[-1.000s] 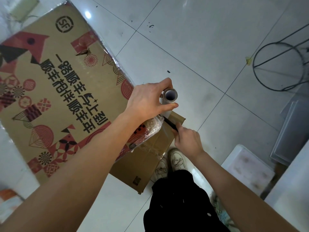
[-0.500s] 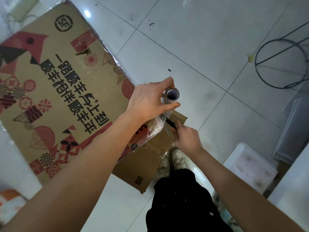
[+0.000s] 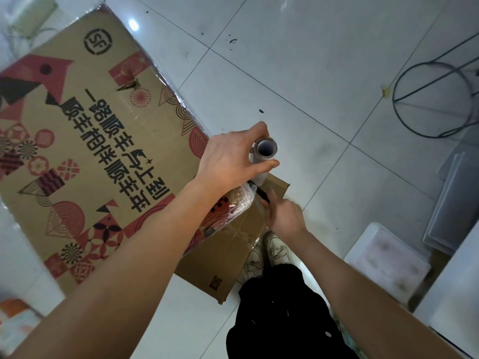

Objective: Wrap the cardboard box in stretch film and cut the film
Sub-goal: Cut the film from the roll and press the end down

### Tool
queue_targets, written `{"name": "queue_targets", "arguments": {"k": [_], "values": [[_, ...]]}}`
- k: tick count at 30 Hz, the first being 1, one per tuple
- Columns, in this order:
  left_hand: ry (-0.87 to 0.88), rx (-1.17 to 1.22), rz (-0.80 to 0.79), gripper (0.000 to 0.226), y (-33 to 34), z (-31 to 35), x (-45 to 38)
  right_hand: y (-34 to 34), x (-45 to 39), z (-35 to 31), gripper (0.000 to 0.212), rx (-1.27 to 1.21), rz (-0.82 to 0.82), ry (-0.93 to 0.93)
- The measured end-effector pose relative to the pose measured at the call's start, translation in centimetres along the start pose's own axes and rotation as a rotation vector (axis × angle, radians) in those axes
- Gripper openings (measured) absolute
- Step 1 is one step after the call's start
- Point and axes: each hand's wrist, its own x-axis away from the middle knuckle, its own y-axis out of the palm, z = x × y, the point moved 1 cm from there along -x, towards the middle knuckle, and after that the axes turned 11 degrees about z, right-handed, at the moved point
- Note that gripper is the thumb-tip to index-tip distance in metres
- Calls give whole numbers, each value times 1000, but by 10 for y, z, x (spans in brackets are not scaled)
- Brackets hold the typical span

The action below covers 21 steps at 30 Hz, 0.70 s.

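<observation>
A left hand (image 3: 230, 159) grips the film roll (image 3: 263, 156) while the right hand (image 3: 283, 216), at 5 o'clock, pinches a dark cutter (image 3: 261, 194) against taut film; a slip could score the cardboard box (image 3: 85, 141).

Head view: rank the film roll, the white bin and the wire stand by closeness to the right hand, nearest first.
From the right hand:
1. Film roll, just above it, gripped by the left hand.
2. White bin, on the floor to its lower right.
3. Wire stand, at the frame's upper right.
</observation>
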Motion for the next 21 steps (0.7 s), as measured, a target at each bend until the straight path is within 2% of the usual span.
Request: {"name": "queue_targets", "arguments": {"k": [6,11,17,21], "values": [[-38,29,19,45,1,1,0,-4,21,14,31,-17,-28,94],[-34,40,25,44,0,2,0,-7,10,7,24,19,-101,56],[-38,37,22,43,-1,2,0,-13,-1,-4,33,39,-88,27],[-31,32,26,43,-1,3,0,-12,3,-1,31,-84,-118,19]]}}
